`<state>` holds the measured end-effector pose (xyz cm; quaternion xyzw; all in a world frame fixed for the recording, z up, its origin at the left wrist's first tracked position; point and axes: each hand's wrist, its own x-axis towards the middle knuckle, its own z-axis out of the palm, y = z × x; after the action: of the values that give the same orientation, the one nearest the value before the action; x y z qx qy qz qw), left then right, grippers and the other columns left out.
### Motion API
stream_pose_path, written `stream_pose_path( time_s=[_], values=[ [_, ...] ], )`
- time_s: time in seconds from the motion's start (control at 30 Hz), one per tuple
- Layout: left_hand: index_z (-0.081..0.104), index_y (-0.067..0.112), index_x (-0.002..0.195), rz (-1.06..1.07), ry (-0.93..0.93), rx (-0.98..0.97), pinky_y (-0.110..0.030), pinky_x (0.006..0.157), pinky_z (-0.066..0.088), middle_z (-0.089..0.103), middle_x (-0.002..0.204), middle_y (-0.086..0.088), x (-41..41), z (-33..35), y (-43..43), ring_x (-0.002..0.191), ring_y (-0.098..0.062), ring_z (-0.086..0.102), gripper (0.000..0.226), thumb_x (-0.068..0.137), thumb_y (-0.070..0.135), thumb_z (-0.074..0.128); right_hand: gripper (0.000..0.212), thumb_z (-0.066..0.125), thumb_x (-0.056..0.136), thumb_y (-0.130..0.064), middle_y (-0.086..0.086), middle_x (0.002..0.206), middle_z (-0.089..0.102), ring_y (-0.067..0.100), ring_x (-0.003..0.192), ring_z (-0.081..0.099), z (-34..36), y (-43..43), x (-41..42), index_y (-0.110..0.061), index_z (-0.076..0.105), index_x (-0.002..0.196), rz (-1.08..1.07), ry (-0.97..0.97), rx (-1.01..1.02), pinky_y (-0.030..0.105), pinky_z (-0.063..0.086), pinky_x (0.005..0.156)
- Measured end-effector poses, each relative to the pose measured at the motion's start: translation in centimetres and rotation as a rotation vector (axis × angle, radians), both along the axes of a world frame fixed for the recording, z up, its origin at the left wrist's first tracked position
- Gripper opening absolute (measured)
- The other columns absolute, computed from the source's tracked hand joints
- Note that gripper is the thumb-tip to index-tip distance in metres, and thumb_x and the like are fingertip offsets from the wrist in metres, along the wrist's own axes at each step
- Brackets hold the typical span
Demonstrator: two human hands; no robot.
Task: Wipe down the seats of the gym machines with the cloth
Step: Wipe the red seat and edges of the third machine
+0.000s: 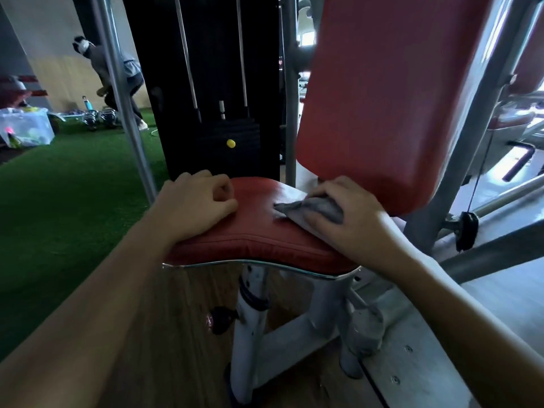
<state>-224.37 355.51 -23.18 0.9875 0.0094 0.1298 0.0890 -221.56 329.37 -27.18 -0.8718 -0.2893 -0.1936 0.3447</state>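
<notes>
**Q:** Right hand?
**A:** My right hand (350,213) grips the cloth (309,212) and presses it on the seat (259,231) at the seat's 3 o'clock, just under the backrest (382,98). Palm is on top so the cloth rubs the pad, I'd say.

**Q:** Left?
**A:** My left hand (197,201) rests on the seat at 9 o'clock, fingers curled in, holding nothing. Probably bracing me while I lean in.

**Q:** How does the cloth look?
**A:** Grey and crumpled, with one corner poking out toward 9 o'clock past my fingers.

**Q:** Seat?
**A:** Red padded vinyl with a seam along the front edge. There's a shiny patch near 12 o'clock. Can't tell if it's wet or just glare.
</notes>
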Motion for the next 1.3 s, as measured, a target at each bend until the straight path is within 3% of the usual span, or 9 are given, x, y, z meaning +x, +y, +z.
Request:
stream_pose_path(
  time_s=[0.3, 0.43, 0.6, 0.77, 1.0, 1.07, 1.17, 1.23, 1.3],
  values=[
    [0.051, 0.034, 0.103, 0.043, -0.092, 0.021, -0.047, 0.103, 0.037, 0.046, 0.108, 0.007, 0.0, -1.3, -0.1, 0.108, -0.022, 0.045, 0.023, 0.095, 0.054, 0.043, 0.006, 0.068, 0.091, -0.023, -0.017, 0.084, 0.069, -0.003, 0.084, 0.065, 2.7, 0.4, -0.4, -0.027, 0.068, 0.096, -0.02, 0.062, 0.103, 0.006, 0.042, 0.072],
    [0.057, 0.029, 0.107, 0.073, -0.072, 0.006, -0.044, 0.095, 0.041, 0.053, 0.115, 0.003, -0.5, -1.1, -0.4, 0.108, -0.025, 0.05, 0.026, 0.095, 0.051, 0.047, 0.005, 0.066, 0.093, -0.023, -0.018, 0.083, 0.065, 0.0, 0.081, 0.062, 7.3, 1.6, 0.7, -0.022, 0.064, 0.097, -0.163, -0.035, 0.121, 0.009, 0.042, 0.071],
    [0.06, 0.023, 0.106, 0.128, -0.055, -0.143, -0.044, 0.089, 0.042, 0.056, 0.107, 0.001, -0.6, -0.3, -0.5, 0.101, -0.025, 0.052, 0.016, 0.096, 0.036, 0.058, 0.04, 0.066, 0.09, -0.05, -0.009, 0.12, 0.065, 0.014, 0.112, 0.058, 8.0, 4.1, 1.0, -0.029, 0.064, 0.124, 0.053, 0.285, -0.37, 0.033, 0.045, 0.098],
    [0.058, 0.02, 0.104, 0.204, -0.121, -0.401, -0.039, 0.088, 0.043, 0.056, 0.102, 0.006, -1.0, 0.4, -0.5, 0.089, -0.007, 0.041, 0.007, 0.1, 0.02, 0.052, 0.038, 0.064, 0.09, -0.046, -0.018, 0.123, 0.066, 0.0, 0.118, 0.059, 8.6, 3.4, -1.5, -0.029, 0.068, 0.123, 0.023, 0.472, 0.058, 0.025, 0.047, 0.101],
    [0.062, 0.018, 0.1, 0.21, -0.123, -0.411, -0.026, 0.085, 0.034, 0.06, 0.1, 0.003, -1.4, 0.3, -0.2, 0.086, 0.0, 0.036, 0.01, 0.099, 0.014, 0.052, 0.018, 0.061, 0.098, -0.016, -0.021, 0.091, 0.072, -0.012, 0.08, 0.065, 9.7, 3.8, -0.9, -0.024, 0.076, 0.103, -0.19, 0.534, 0.097, 0.008, 0.046, 0.07],
    [0.062, 0.017, 0.099, 0.179, -0.129, -0.357, -0.026, 0.085, 0.034, 0.06, 0.099, 0.001, -1.7, 0.0, 0.3, 0.089, -0.01, 0.048, 0.01, 0.098, 0.013, 0.053, 0.02, 0.062, 0.096, -0.033, -0.017, 0.104, 0.073, -0.003, 0.094, 0.066, 9.1, 4.4, 0.2, -0.028, 0.072, 0.112, -0.213, 0.5, -0.043, 0.023, 0.052, 0.085],
    [0.062, 0.015, 0.099, 0.118, -0.11, -0.242, -0.033, 0.083, 0.038, 0.059, 0.101, -0.002, -2.0, -0.6, 1.2, 0.092, -0.022, 0.053, 0.009, 0.095, 0.014, 0.054, 0.077, 0.045, 0.079, -0.075, -0.002, 0.156, 0.042, 0.022, 0.147, 0.033, 6.1, 5.6, -0.4, -0.036, 0.046, 0.146, -0.097, 0.658, -0.321, 0.045, 0.029, 0.12],
    [0.064, 0.016, 0.101, 0.111, -0.091, -0.163, -0.038, 0.081, 0.04, 0.059, 0.104, -0.003, -2.0, -0.8, 1.2, 0.093, -0.026, 0.053, 0.015, 0.095, 0.02, 0.051, 0.094, 0.036, 0.074, -0.083, 0.003, 0.167, 0.017, 0.029, 0.155, 0.008, 3.9, 6.0, -1.6, -0.037, 0.027, 0.156, -0.103, 0.611, -0.466, 0.051, 0.01, 0.125],
    [0.067, 0.018, 0.105, 0.12, -0.072, -0.1, -0.043, 0.08, 0.042, 0.061, 0.109, -0.004, -2.2, -0.6, 0.4, 0.095, -0.029, 0.053, 0.023, 0.094, 0.028, 0.05, 0.095, 0.038, 0.078, -0.084, 0.005, 0.167, 0.016, 0.029, 0.156, 0.006, 2.7, 5.4, -2.0, -0.033, 0.025, 0.158, -0.118, 0.525, -0.455, 0.053, 0.01, 0.125]
  ],
)
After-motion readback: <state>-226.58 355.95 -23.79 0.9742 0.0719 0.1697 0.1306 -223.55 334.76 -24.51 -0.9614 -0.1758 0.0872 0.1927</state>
